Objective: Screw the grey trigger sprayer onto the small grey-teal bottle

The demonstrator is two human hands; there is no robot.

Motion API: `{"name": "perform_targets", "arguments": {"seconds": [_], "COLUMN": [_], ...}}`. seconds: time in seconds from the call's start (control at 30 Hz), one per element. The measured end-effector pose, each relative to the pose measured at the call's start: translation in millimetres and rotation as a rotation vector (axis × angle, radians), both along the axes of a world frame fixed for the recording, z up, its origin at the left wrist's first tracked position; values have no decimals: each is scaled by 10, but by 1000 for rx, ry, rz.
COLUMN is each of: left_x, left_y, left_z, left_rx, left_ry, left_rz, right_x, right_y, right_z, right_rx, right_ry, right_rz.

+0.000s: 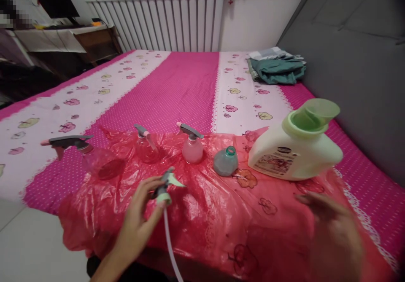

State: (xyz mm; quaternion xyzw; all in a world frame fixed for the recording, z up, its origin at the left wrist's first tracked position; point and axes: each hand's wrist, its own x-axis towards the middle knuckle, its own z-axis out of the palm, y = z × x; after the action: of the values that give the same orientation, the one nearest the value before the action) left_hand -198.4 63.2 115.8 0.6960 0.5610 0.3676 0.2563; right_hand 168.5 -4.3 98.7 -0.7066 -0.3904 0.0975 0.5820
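Observation:
My left hand (pixel 142 210) is closed around a spray trigger head (pixel 163 189) in grey and pale green. From its collar a thin white tube (pixel 171 248) hangs down. My right hand (pixel 335 231), blurred, hovers at the lower right in front of the large detergent jug (pixel 294 151); its fingers reach out leftward and nothing shows in them. A small open bottle (pixel 225 162) with a teal neck and no spray head stands between the hands, farther back. Left of it are a round pink spray bottle (pixel 193 150), a second pink spray bottle (pixel 148 149) and a tilted clear-pink one (pixel 103 162).
A red plastic sheet (pixel 196 214) covers the near part of the bed (pixel 193 84). Folded clothes (pixel 276 67) lie at the back right beside a grey panel (pixel 357 50). Behind the bed is a white radiator (pixel 164 25); a desk (pixel 53 39) stands at the far left.

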Motion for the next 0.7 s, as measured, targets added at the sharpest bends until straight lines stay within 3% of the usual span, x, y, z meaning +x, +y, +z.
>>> {"name": "perform_targets", "arguments": {"seconds": [0.13, 0.27, 0.4, 0.47, 0.57, 0.7], "left_x": [671, 1138, 1396, 1454, 1474, 1456], "left_y": [141, 443, 623, 642, 631, 614], "left_z": [44, 180, 307, 313, 208, -110], "left_rx": [299, 441, 598, 653, 537, 150], "left_ry": [71, 36, -39, -109, -287, -581], "left_rz": [-353, -645, -836, -839, -675, -295], "right_x": [-425, -558, -449, -407, -424, -533], "right_y": [188, 482, 567, 522, 475, 645], "right_z": [233, 336, 484, 607, 812, 976], "right_rx": [-102, -55, 106, 169, 309, 533], "right_ry": [84, 287, 303, 215, 76, -89], "right_rz": [546, 730, 593, 489, 241, -114]}}
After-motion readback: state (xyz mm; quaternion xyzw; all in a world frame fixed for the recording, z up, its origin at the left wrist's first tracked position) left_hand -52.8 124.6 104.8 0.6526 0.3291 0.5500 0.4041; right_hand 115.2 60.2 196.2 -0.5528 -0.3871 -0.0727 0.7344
